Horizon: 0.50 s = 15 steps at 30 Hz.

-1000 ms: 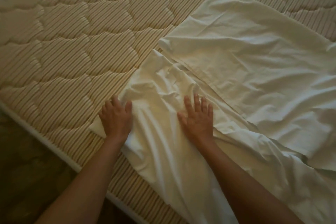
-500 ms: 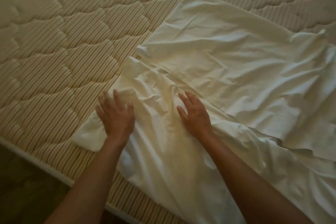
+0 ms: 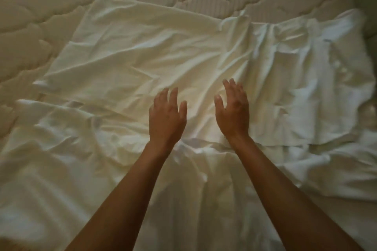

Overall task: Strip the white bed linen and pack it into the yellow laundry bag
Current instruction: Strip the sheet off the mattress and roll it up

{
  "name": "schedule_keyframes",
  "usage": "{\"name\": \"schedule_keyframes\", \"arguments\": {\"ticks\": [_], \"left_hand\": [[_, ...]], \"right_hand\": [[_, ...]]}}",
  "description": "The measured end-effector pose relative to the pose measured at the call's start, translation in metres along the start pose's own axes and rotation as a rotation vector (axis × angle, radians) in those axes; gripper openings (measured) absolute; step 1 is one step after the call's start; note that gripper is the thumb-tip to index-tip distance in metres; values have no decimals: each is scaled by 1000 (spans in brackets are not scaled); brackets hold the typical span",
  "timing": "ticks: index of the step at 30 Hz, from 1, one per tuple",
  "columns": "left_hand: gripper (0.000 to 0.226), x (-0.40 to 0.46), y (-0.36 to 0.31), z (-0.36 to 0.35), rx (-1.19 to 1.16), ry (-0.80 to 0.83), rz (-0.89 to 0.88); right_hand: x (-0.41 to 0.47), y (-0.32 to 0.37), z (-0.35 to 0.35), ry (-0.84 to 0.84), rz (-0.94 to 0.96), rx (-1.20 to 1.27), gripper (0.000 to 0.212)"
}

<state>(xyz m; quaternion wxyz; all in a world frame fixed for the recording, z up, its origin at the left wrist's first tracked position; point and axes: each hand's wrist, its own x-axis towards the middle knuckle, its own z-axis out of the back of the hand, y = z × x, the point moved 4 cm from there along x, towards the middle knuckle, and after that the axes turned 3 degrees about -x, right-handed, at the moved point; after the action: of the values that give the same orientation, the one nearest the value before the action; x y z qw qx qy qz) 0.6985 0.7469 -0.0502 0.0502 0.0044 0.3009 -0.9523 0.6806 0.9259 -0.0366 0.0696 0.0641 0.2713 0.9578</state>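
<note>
My hands have left the sheet's edge; left hand (image 3: 166, 116) and right hand (image 3: 232, 113) hover open-fingered over the stripped sheet (image 3: 142, 63) on the bare mattress (image 3: 40, 6). Bagging remains.

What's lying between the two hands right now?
Only wrinkled white linen in the head view: a bare, creased stretch of sheet separates the left hand from the right hand. Nothing else lies there.

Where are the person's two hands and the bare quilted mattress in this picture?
left hand (image 3: 167, 117), head view, back of the hand.
right hand (image 3: 233, 112), head view, back of the hand.
quilted mattress (image 3: 36, 18), head view, bare upper-left part.
</note>
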Motion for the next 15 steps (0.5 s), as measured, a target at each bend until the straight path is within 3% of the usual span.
{"name": "schedule_keyframes", "arguments": {"ticks": [7, 15], "left_hand": [[59, 69, -106, -78, -80, 152, -175], [77, 216, -162, -130, -56, 202, -171]], "right_hand": [[74, -120, 58, -22, -157, -30, 53], [223, -201, 68, 90, -171, -23, 59]]}}
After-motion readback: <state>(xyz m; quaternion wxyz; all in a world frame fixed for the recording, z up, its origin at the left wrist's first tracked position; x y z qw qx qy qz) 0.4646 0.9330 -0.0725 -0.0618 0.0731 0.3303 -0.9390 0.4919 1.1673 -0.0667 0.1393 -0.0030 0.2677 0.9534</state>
